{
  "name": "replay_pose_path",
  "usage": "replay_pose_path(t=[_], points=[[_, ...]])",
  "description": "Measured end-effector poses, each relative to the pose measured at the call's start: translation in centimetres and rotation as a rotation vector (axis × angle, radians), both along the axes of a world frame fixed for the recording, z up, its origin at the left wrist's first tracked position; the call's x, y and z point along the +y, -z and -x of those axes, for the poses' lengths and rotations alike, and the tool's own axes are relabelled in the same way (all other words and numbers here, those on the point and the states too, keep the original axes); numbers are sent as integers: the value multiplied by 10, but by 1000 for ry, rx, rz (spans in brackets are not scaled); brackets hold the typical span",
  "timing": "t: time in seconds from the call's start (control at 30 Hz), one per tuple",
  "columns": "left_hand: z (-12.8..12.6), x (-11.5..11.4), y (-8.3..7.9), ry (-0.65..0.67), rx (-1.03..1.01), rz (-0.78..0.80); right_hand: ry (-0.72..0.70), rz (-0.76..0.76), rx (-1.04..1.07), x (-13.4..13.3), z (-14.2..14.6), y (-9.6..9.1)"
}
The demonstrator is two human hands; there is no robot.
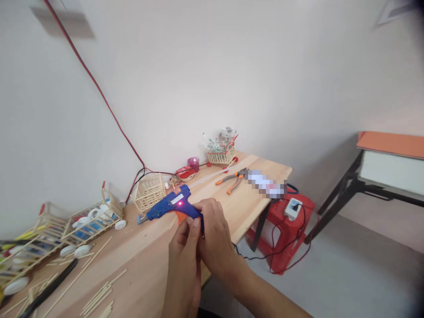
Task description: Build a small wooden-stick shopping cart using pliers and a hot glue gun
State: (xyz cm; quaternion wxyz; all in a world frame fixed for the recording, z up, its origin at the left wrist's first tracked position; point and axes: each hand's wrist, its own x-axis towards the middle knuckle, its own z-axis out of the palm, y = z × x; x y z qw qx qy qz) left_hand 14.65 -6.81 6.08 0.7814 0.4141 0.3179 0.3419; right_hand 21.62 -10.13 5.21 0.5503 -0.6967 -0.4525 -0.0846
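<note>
A blue hot glue gun [172,203] with an orange trigger and a glowing red light is held above the wooden table, its nozzle pointing left. My right hand [214,223] is closed round the back of its handle. My left hand [186,243] is closed on the handle's lower part beside the trigger, thumb against my right hand; the fingers hide most of the handle. Beyond the nozzle stands a small basket frame of thin wooden sticks [150,192]. Loose wooden sticks [97,298] lie on the table at the lower left.
Stick-built carts [94,223] with white wheels line the left, and another cart [221,154] stands at the back. Orange-handled pliers [236,180] lie near the table's right end. A red stool [298,229] carries a socket [293,210]; cables trail beneath the table [241,203].
</note>
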Motion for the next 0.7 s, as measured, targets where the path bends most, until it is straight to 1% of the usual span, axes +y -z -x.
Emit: replay_pose_path(t=[0.13, 0.27, 0.33, 0.43, 0.5, 0.53, 0.6, 0.63, 0.7], points=[[-4, -3, -2, -58, 31, -10, 3, -17, 24, -2, 8, 0], [-1, -10, -5, -85, 72, -20, -15, -70, 52, -7, 11, -2], [1, -9, -6, -96, 72, -50, -61, -77, 44, -12, 13, -5], [6, -5, -6, -95, 63, -99, -181, -50, 11, -26, 16, -11], [11, 0, -6, -100, 37, -118, -234, -28, 8, -39, 11, -10], [14, 2, -6, -106, 16, -128, -230, -20, 29, -46, 4, -8], [20, 4, -6, -120, -23, -144, -131, -13, 127, -63, -22, 3], [23, 5, -7, -122, -33, -150, -33, -11, 221, -73, -41, 11], [28, 7, -8, -115, -39, -146, 188, -76, 349, -96, -88, 30]])
